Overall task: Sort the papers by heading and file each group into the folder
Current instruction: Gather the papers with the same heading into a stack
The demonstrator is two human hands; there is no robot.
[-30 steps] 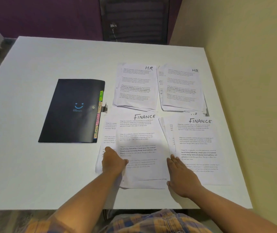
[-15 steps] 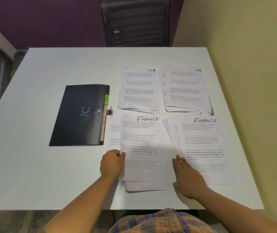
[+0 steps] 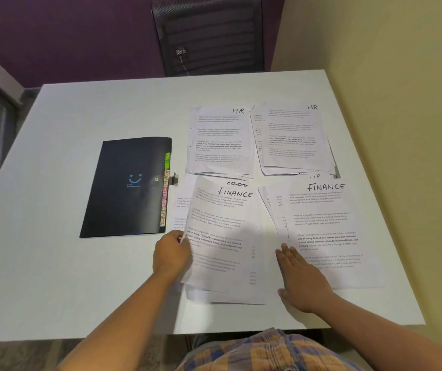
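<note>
Four stacks of printed papers lie on the white table point(image 3: 107, 116). Two far stacks are headed HR point(image 3: 220, 140) and HR point(image 3: 292, 137). The two near stacks are headed FINANCE point(image 3: 222, 236) and FINANCE point(image 3: 321, 223). My left hand point(image 3: 171, 257) grips the left edge of the near-left FINANCE sheet and lifts it slightly; a sheet headed SPORTS peeks out beneath. My right hand point(image 3: 299, 277) rests flat, fingers straight, on the near-right FINANCE stack's lower left corner. A closed dark folder point(image 3: 126, 188) with coloured index tabs lies left of the papers.
A dark mesh chair point(image 3: 209, 36) stands behind the table's far edge. A yellow wall point(image 3: 402, 103) runs along the table's right side. The table's left half is bare beside the folder.
My left hand has raised and tilted the near-left FINANCE sheet, showing more pages under it. My right hand has stayed put. The camera has tilted, shifting the scene down in view.
</note>
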